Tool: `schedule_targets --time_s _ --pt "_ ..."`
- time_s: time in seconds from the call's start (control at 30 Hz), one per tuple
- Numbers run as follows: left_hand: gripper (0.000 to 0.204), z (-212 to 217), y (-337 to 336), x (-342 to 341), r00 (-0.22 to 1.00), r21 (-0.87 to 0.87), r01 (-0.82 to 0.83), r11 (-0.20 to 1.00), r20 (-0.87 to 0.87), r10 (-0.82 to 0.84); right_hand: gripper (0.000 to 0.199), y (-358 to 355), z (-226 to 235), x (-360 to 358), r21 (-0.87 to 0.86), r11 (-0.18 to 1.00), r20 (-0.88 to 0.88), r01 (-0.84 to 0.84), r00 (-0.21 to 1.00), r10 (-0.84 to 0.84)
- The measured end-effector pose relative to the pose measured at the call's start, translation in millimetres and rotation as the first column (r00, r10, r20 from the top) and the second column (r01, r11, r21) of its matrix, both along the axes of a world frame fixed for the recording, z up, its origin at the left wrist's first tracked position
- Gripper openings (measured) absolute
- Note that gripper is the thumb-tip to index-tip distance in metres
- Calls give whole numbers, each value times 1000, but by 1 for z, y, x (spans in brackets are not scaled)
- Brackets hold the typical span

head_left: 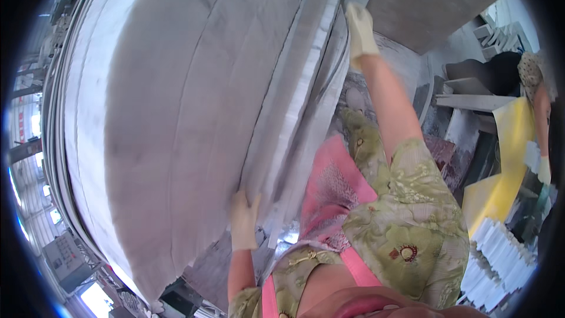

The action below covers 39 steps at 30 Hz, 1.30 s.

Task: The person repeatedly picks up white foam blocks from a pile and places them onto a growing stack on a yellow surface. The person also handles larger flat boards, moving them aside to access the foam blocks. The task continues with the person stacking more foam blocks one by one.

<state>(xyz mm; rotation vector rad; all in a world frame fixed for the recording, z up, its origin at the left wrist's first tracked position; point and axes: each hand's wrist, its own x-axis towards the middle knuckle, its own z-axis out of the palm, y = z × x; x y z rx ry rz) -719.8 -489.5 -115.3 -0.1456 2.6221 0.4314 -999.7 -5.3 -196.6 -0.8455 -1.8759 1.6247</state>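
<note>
Resting at one layered grey stack (188, 112) are one left hand (243, 224) and one right hand (361, 34), whether gripping I cannot tell.

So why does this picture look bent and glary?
Head view: edges of the pale slabs bow near the left rim, and the corners go black; head view: a bright opening at lower left glares white; head view: the right forearm looks slightly soft.

They wear a green floral top (412, 229), pink apron (332, 179), 2 gloves (243, 227).
</note>
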Motion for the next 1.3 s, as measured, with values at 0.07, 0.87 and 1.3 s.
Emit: schedule_targets --time_s 0.07,0.87,1.3 --pt "68 1 -8 -16 999 73 36 997 -35 -33 46 -42 4 61 -350 924 -54 -151 989 141" --pt "63 -14 -13 -18 936 -33 47 998 -349 -56 57 -253 43 196 743 46 563 -668 660 498" --pt "59 -22 -8 -31 963 -71 80 994 -251 -95 62 -236 38 210 773 45 535 -633 688 491"
